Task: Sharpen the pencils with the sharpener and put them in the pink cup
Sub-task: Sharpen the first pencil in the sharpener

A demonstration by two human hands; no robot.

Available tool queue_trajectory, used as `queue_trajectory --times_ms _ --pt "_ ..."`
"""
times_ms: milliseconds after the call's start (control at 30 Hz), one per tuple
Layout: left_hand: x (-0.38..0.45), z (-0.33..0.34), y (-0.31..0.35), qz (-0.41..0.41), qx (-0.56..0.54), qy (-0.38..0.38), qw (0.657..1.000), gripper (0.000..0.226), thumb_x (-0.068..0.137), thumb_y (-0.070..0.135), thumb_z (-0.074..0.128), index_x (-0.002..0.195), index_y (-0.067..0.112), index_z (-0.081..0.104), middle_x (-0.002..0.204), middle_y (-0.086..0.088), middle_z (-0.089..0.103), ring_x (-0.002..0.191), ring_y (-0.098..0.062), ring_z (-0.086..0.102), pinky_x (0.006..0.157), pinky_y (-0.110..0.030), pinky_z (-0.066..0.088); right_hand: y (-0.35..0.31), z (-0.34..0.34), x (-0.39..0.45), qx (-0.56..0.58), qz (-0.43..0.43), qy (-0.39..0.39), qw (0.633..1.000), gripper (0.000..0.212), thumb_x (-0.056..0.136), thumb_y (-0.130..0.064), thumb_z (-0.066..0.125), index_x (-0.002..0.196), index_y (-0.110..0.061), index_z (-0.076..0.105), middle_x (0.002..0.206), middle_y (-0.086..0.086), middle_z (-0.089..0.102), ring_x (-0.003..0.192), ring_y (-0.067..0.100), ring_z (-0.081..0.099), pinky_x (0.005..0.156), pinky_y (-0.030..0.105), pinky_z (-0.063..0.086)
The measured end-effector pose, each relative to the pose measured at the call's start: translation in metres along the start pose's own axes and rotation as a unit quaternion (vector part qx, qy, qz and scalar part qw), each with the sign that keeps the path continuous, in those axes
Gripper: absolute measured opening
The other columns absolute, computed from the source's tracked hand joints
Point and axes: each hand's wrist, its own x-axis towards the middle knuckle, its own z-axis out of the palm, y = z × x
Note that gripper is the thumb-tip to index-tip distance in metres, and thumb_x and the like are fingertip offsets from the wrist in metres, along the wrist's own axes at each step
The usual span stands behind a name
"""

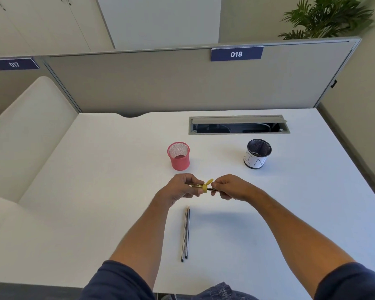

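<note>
Above the middle of the white desk (95,191), my left hand (180,187) grips a yellow sharpener (205,188) whose lid stands flipped up. My right hand (230,187) pinches a dark pencil (213,189) that points left into the sharpener. Most of that pencil is hidden by my fingers. Two more pencils (186,233) lie side by side on the desk just below my hands, tips pointing away from me. The pink mesh cup (178,156) stands upright beyond my left hand, apart from it, and looks empty.
A black mesh cup with a white paper label (257,154) stands to the right of the pink cup. Behind it is an open cable tray (238,124) set in the desk. A grey partition (160,83) closes the far edge.
</note>
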Motion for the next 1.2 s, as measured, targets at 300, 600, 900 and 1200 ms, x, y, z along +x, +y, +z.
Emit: queue_trajectory --times_ms 300,600,900,1200 --pt "-0.003 -0.001 0.002 -0.034 -0.089 0.026 0.995 0.029 0.077 0.033 0.082 0.09 0.009 0.072 0.076 -0.013 0.07 0.061 -0.023 0.065 0.068 -0.031 0.047 0.006 0.007 -0.001 -0.215 -0.195 0.2 0.936 0.008 0.089 -0.023 0.074 0.097 -0.024 0.074 0.087 -0.01 0.067 0.073 0.013 0.059 0.063 0.028 0.044" --pt "-0.003 0.0 0.009 -0.059 -0.205 0.023 0.977 0.028 0.094 0.033 0.069 0.098 0.006 0.066 0.064 -0.008 0.057 0.052 -0.018 0.05 0.056 -0.027 0.049 0.002 0.011 0.0 -0.359 -0.398 0.371 0.759 0.005 0.087 -0.011 0.078 0.089 -0.009 0.074 0.072 0.005 0.062 0.057 0.027 0.054 0.046 0.035 0.043" --pt "-0.005 -0.002 0.011 -0.014 -0.121 -0.029 0.992 0.008 0.089 0.01 0.076 0.094 0.01 0.07 0.092 -0.021 0.067 0.071 -0.022 0.061 0.066 -0.027 0.05 0.009 0.015 -0.004 -0.359 -0.282 0.32 0.83 0.009 0.088 -0.021 0.077 0.082 -0.015 0.075 0.068 0.0 0.066 0.057 0.027 0.061 0.047 0.029 0.04" --pt "-0.003 0.0 0.003 -0.01 -0.004 -0.013 1.0 0.026 0.059 0.014 0.09 0.079 0.024 0.078 0.092 -0.013 0.078 0.078 -0.019 0.068 0.079 -0.035 0.052 0.003 0.0 0.003 -0.137 -0.038 0.059 0.988 0.027 0.098 -0.037 0.061 0.076 -0.029 0.076 0.067 -0.001 0.063 0.06 0.012 0.051 0.061 0.03 0.041"
